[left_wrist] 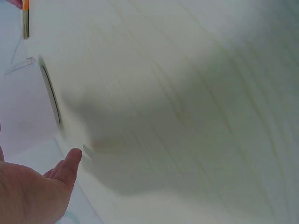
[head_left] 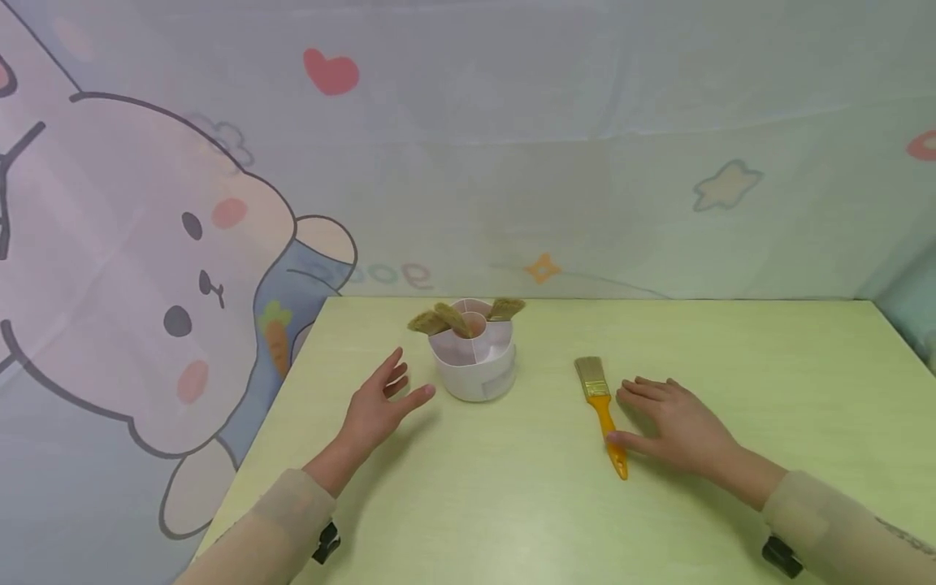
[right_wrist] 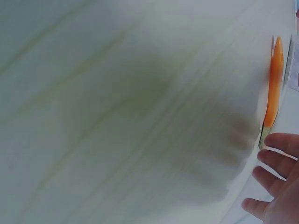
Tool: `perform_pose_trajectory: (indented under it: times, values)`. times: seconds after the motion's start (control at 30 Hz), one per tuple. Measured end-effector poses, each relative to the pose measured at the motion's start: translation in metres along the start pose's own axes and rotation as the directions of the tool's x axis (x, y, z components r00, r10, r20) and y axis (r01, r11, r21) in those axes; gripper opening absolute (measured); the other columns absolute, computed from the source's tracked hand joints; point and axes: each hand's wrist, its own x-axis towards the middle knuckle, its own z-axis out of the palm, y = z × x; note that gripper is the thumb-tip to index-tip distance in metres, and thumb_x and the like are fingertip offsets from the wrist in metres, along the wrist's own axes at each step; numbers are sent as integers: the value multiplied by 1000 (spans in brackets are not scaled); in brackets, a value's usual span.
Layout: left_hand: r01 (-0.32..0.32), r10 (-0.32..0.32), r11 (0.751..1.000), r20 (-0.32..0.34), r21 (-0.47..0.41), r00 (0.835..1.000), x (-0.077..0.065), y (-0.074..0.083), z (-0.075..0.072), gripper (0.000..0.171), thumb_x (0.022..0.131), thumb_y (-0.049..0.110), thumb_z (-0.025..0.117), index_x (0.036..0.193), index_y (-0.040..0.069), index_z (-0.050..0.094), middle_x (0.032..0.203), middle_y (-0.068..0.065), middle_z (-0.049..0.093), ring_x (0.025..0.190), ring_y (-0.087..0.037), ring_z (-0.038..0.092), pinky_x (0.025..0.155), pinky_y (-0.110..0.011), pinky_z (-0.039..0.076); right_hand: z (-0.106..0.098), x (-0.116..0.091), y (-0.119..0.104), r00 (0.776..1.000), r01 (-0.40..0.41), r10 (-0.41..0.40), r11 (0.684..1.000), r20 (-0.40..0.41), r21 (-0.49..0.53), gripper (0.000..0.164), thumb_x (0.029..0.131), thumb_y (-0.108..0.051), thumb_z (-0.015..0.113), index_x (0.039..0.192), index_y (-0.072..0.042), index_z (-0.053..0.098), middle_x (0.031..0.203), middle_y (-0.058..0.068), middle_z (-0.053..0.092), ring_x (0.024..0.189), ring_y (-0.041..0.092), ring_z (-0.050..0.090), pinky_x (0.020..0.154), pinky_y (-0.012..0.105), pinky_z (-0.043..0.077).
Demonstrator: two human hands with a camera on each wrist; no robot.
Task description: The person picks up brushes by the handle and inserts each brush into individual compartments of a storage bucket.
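Note:
A paintbrush (head_left: 601, 410) with a yellow-orange handle and pale bristles lies on the table, right of the middle in the head view. Just right of it is my right hand (head_left: 676, 422), fingers loosely extended, its thumb tip overlapping the handle in this view. The right wrist view has the orange handle (right_wrist: 275, 84) beyond the spread fingers. A round white divided holder (head_left: 478, 380) stands near the back edge, with three brushes (head_left: 455, 319) in it, bristles up. Left of the holder my left hand (head_left: 376, 408) hovers with relaxed fingers, thumb pointing toward its wall, holding nothing.
The pale yellow-green table (head_left: 512, 504) ends at a printed cloth backdrop (head_left: 512, 162) with a cartoon rabbit on the left. The table's left edge runs close to my left forearm. Dark wrist cameras (head_left: 781, 556) sit under both sleeves.

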Motion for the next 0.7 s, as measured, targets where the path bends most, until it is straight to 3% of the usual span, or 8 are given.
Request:
perform_pose_trajectory:
  times: [0.4, 0.7]
  values:
    - [-8, 8, 1000, 1, -3, 1000, 4, 2, 5, 96, 95, 35, 85, 170, 16, 30, 166, -16, 45, 149, -34, 50, 119, -48, 47, 15, 10, -7, 1000, -6, 5, 999, -22, -40, 80, 93, -65, 74, 142, -2, 67, 149, 19, 63, 141, 43, 54, 122, 67, 36]
    - [-10, 10, 1000, 7, 15, 1000, 7, 1, 5, 95, 95, 36, 84, 170, 15, 30, 166, -16, 45, 148, -34, 50, 119, -49, 46, 18, 17, -6, 997, 51, -56, 994, -55, -97, 71, 92, -55, 80, 136, 0, 70, 141, 18, 67, 135, 42, 59, 121, 66, 38]
